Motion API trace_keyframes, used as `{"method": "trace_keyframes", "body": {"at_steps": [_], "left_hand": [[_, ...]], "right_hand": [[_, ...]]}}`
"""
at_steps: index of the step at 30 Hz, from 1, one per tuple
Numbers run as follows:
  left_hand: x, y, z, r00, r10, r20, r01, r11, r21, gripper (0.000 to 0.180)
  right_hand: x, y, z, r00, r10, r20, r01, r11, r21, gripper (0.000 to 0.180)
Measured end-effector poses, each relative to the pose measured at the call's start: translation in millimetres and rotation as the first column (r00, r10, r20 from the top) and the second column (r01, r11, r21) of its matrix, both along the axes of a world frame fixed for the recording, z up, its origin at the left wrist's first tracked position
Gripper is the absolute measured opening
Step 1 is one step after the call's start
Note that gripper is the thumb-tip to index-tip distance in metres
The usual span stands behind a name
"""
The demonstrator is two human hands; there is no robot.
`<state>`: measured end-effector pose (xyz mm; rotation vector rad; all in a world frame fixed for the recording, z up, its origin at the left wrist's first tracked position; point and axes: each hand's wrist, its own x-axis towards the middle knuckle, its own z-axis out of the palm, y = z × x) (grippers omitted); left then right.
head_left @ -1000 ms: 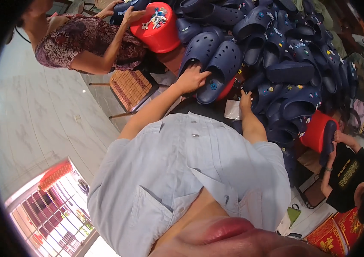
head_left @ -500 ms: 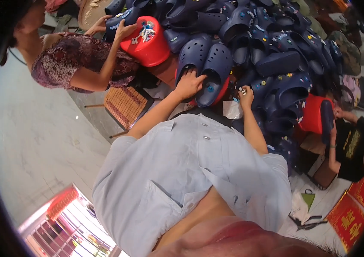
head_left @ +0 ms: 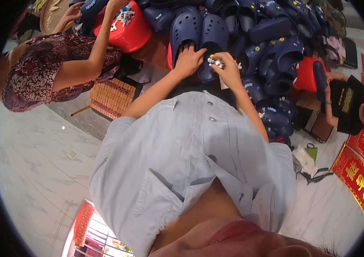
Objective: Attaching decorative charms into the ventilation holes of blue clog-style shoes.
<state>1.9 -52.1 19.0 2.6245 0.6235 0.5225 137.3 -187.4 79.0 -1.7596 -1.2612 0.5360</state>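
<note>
My right grip point(head_left: 230, 72) has brought pinched charms point(head_left: 215, 63) within reach of the navy clogs point(head_left: 184, 31); my left grip's point(head_left: 189, 62) closure I can't tell.

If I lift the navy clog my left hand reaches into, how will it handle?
The navy clog probably flexes a little but keeps its shape, since its walls look thick and moulded. It is likely light for its size, with many holes through the upper. Lifted only at the opening, where your left hand is, it may dip toe-first.
</note>
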Motion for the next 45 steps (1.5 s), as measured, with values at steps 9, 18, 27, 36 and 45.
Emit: {"method": "trace_keyframes", "body": {"at_steps": [9,18,27,36,45], "left_hand": [[-12,-1,-7,0.999,0.003,0.034,-0.002,1.000,-0.003,0.039],[-15,4,-6,0.992,-0.015,0.125,0.009,0.999,0.049,0.034],[-14,6,-7,0.989,0.025,0.144,-0.035,0.997,0.067,0.034],[-13,5,-1,1.000,-0.004,0.024,0.005,1.000,-0.017,0.035],[-9,5,-5,1.000,0.007,0.004,-0.006,0.999,-0.047,0.033]], "right_hand": [[-46,-4,-26,0.967,-0.116,0.225,0.139,0.986,-0.088,0.052],[-61,-20,-16,0.895,-0.408,0.183,0.424,0.903,-0.063,0.032],[-59,-1,-16,0.760,-0.206,0.616,0.303,0.951,-0.056,0.041],[-36,-5,-33,0.815,0.031,0.579,0.024,0.996,-0.087,0.029],[-32,-6,-35,0.954,-0.153,0.257,0.151,0.988,0.028,0.010]]}}
